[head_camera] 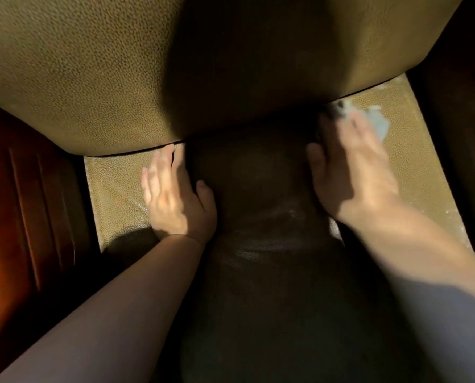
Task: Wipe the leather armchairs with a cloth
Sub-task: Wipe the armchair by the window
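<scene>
1. The tan, pebble-grained leather armchair (64, 78) fills the frame: the back cushion occupies the whole upper half, and the seat cushion (111, 189) runs across the middle and down through the lower centre.
2. A broad dark shadow is cast down the centre of the frame, from the back cushion to the bottom edge, so that the grain of the leather there is largely hidden.
3. The left hand (172, 194) is laid flat on the seat at centre left, fingers straight and slightly spread, with the fingertips just at the crease below the back cushion; nothing is held in its grip.
4. The right hand (352, 167) is shown at centre right, blurred, pressed down on the seat near the same crease.
5. The cloth (380, 123), pale grey-white, is seen in the upper right of the frame, protruding beyond the fingers of the right hand and lying on the sunlit strip of seat; it is held under that hand, though whether the fingers are curled round it or merely pressed flat cannot be told.
6. A reddish-brown polished wooden arm panel (29, 189) is seen at the left edge, beside the seat.
7. A dark panel borders the seat at the right edge, in deep shade.
</scene>
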